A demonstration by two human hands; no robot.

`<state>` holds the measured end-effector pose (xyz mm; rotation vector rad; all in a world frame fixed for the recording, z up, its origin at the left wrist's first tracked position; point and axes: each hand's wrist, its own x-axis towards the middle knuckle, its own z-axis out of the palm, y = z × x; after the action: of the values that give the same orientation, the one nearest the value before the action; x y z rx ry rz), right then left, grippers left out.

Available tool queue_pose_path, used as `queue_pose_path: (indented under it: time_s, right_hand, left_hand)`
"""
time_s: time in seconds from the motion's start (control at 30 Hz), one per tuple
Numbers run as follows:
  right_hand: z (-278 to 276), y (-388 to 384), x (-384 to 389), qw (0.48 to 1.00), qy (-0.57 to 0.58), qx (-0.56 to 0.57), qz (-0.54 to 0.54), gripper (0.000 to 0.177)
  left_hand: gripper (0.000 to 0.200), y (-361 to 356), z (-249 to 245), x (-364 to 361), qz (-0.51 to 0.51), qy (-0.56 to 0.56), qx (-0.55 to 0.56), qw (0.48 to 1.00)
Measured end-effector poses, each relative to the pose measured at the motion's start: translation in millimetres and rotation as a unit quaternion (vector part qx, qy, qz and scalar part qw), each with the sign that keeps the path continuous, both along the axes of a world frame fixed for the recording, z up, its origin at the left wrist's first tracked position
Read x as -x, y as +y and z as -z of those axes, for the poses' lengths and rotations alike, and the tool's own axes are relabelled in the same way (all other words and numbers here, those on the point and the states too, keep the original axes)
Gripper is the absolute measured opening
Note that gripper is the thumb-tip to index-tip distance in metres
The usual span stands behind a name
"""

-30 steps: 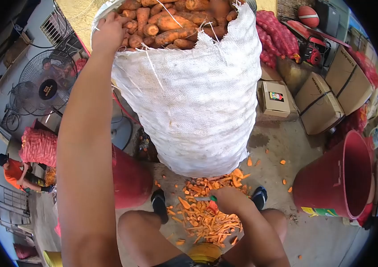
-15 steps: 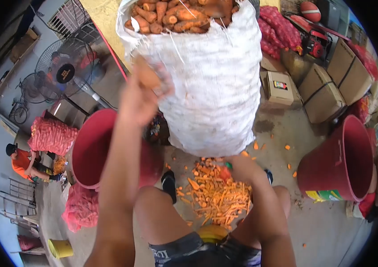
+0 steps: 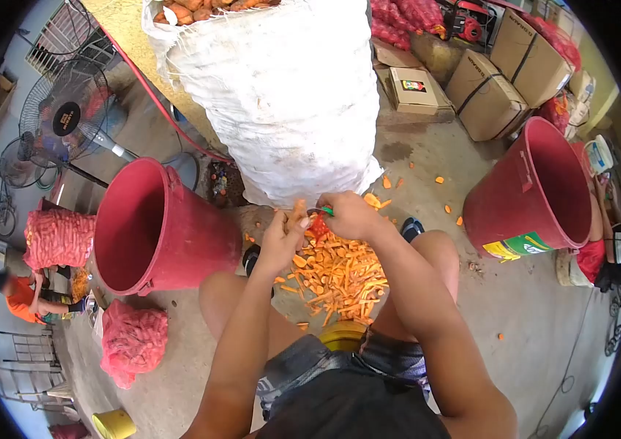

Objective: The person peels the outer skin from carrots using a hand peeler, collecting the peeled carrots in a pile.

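My left hand (image 3: 281,238) is closed round a carrot (image 3: 297,212), whose tip points up and away from me. Close beside it, my right hand (image 3: 349,217) grips a small tool with a green part (image 3: 325,211); its kind is mostly hidden by the fingers. Something small and red (image 3: 319,227) shows just under the hands. Below them, between my feet, lies a heap of orange carrot peelings and cut pieces (image 3: 343,274). In front stands a tall white woven sack (image 3: 288,102) with unpeeled carrots (image 3: 212,9) at its open top.
Large red tubs stand on the left (image 3: 201,234) and right (image 3: 490,197). Cardboard boxes (image 3: 486,99) are stacked at the back right. A fan (image 3: 69,117) and a red mesh sack (image 3: 133,340) are at the left, where a person in orange (image 3: 21,300) sits.
My left hand has come down from beside the sack's upper part, bringing the carrot to my right hand. The view has tilted down and shifted right.
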<state>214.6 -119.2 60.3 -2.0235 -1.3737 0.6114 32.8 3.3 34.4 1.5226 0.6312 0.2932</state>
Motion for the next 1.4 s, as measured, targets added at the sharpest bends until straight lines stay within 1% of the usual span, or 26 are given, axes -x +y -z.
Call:
queue_pose_path:
  time_s: [0.03,0.13,0.2,0.27,0.3,0.33,0.37,0.4,0.43,0.47,0.5,0.53,0.57,0.6,0.63,0.7,0.73,0.77,0.83,0.97,1.03,1.13,1.27,1.33,1.37,1.4]
  right_hand:
    - [2.5,0.5,1.7,1.0,-0.001,0.001,0.0,0.028]
    - [18.5,4.3,4.4,0.999,-0.046,-0.002,-0.016,0.029]
    - [19.9,6.4,4.2,0.996,-0.077,0.05,-0.015,0.03]
    - [14.9,3.6,3.8,0.995,-0.08,0.064,-0.012,0.031]
    - [13.4,1.3,5.9,0.994,-0.08,0.079,-0.011,0.032]
    - [31.5,0.3,1.1,0.994,-0.076,0.08,-0.01,0.032]
    - [63.1,2.0,-12.6,0.985,-0.092,0.141,-0.038,0.033]
    - [66.0,2.4,-17.3,0.971,-0.107,0.201,-0.066,0.034]
    - [70.1,1.7,-17.8,0.972,-0.105,0.201,-0.067,0.034]
    - [73.4,2.2,-19.4,0.98,-0.068,0.177,-0.061,0.035]
    - [65.6,2.7,-20.2,0.986,-0.033,0.153,-0.056,0.037]
    - [52.0,0.4,-21.6,0.986,-0.035,0.153,-0.062,0.037]
    - [38.7,-4.0,-24.1,0.993,0.035,0.089,-0.066,0.039]
    - [27.4,-6.6,-24.2,0.992,0.107,0.024,-0.067,0.041]
    - [22.8,-6.1,-23.9,0.991,0.111,0.025,-0.07,0.041]
    - [12.3,-6.5,-22.1,0.952,0.295,-0.082,0.0,0.044]
    - [3.5,-7.7,-18.2,0.966,0.252,-0.064,0.006,0.044]
    - [-0.1,-7.0,-14.2,0.966,0.252,-0.064,0.008,0.044]
    - [-1.4,-5.1,-5.7,0.978,0.2,-0.064,0.004,0.046]
    - [10.8,2.2,1.4,0.983,0.168,-0.076,-0.02,0.045]
    - [13.2,2.9,3.4,0.984,0.151,-0.084,-0.042,0.043]
    - [14.0,2.7,1.7,0.985,0.127,-0.105,-0.046,0.04]
    - [17.8,2.8,-8.2,0.982,0.15,-0.109,-0.029,0.039]
    - [25.6,5.9,-26.3,0.956,0.27,-0.088,0.068,0.04]
    - [27.8,5.3,-30.3,0.956,0.271,-0.088,0.07,0.04]
    - [25.1,4.6,-32.9,0.963,0.236,-0.103,0.082,0.04]
  left_hand:
    - [0.038,-2.6,0.5,0.8,0.006,0.0,-0.028,1.0]
    - [0.035,-10.9,-3.3,3.0,0.029,-0.006,-0.053,0.998]
    - [0.033,-10.7,-1.9,7.1,0.036,-0.012,-0.052,0.998]
    - [0.032,-7.7,0.2,10.4,0.041,-0.019,-0.051,0.998]
    - [0.037,-8.4,-2.2,14.1,0.065,-0.074,0.006,0.995]
    - [0.042,-10.1,-3.5,17.5,0.089,-0.126,0.064,0.986]
    - [0.042,-8.9,-3.8,16.1,0.094,-0.124,0.062,0.986]
    - [0.046,-5.6,-2.1,13.6,0.083,-0.177,0.073,0.978]
    - [0.05,-2.9,1.3,14.5,0.066,-0.23,0.086,0.967]
    - [0.054,8.2,9.7,18.5,0.059,-0.203,0.087,0.974]
    - [0.054,9.7,4.1,16.7,0.053,-0.206,0.085,0.973]
    - [0.052,9.8,-3.8,13.9,-0.006,-0.188,0.157,0.969]
    - [0.05,10.7,-10.4,12.6,-0.065,-0.167,0.228,0.957]
    - [0.045,16.8,-1.9,12.7,-0.081,-0.173,0.263,0.946]
    - [0.045,19.9,3.1,12.8,-0.084,-0.17,0.263,0.946]
    - [0.043,22.5,12.9,11.2,-0.13,-0.131,0.338,0.923]
    - [0.044,22.3,17.1,10.6,-0.118,-0.144,0.358,0.915]
    - [0.044,22.5,21.4,8.6,-0.116,-0.144,0.358,0.915]
    - [0.047,19.6,24.8,6.7,-0.102,-0.143,0.331,0.927]
    - [0.049,6.6,16.8,2.5,-0.096,-0.117,0.31,0.939]
    - [0.049,2.9,15.5,2.4,-0.077,-0.106,0.328,0.935]
    - [0.048,-0.4,15.0,-0.6,-0.086,-0.119,0.357,0.922]
    - [0.047,4.0,20.6,5.8,-0.057,-0.101,0.369,0.922]
    - [0.046,6.4,20.7,14.4,0.018,-0.076,0.38,0.922]
    - [0.046,4.2,20.2,14.4,0.019,-0.075,0.38,0.922]
    - [0.045,-0.5,14.6,12.7,-0.019,-0.056,0.382,0.922]
